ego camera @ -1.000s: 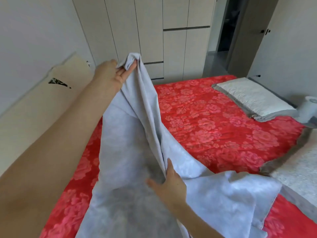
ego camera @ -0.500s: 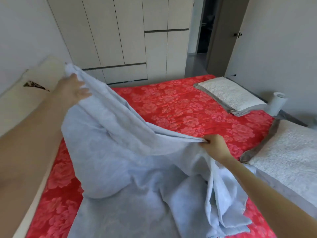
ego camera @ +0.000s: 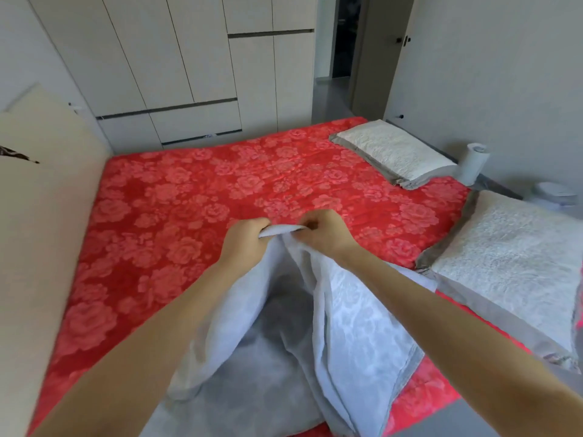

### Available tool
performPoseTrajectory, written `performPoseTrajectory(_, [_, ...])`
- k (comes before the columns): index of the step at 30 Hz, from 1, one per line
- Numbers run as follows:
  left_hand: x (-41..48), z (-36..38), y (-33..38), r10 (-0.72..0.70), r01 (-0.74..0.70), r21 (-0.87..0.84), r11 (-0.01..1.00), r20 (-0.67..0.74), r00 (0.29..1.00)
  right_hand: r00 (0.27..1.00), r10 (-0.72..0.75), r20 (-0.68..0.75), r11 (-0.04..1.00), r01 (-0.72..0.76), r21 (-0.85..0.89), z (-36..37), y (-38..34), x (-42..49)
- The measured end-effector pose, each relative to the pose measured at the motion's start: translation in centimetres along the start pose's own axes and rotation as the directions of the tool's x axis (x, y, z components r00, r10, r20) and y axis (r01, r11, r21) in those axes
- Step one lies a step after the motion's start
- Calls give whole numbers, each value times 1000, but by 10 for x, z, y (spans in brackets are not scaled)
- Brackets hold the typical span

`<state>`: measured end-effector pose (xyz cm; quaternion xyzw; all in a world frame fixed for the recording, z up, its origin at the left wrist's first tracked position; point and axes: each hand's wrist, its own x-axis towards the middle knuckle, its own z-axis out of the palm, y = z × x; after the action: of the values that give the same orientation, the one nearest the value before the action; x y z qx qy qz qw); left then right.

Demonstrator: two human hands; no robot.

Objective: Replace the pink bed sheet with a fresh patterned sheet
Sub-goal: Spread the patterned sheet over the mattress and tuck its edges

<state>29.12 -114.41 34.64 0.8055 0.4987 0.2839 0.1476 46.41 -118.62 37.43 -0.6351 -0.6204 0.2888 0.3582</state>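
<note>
In the head view, a pale blue sheet (ego camera: 347, 326) with a faint flower pattern is held up over the near part of the bed. Its top edge is pinched by the left hand (ego camera: 244, 239) and the right hand (ego camera: 321, 233), both with fingers curled tightly around the cloth and kept close together. The rest hangs in folds between the forearms and lies on the red floral sheet (ego camera: 189, 200) that covers the mattress. On the right side a far pillow (ego camera: 394, 156) and a near pillow (ego camera: 517, 257), both white and quilted, are seen. A paper roll (ego camera: 473, 164) stands upright just beside the far one.
</note>
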Motion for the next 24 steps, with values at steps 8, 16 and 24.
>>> performPoseTrajectory(8, [38, -3, -1, 0, -22, 140, 990, 154, 988, 907, 411, 91, 904, -392, -171, 56, 117, -81])
performPoseTrajectory(16, [86, -14, 15, 11, -34, 159, 987, 146, 989, 799, 588, 126, 766, -500, -405, 125, 152, -104])
performPoseTrajectory(24, [109, -27, -33, -115, 101, 192, 976, 66, 991, 784, 563, -261, 788, -605, -115, 43, 190, -66])
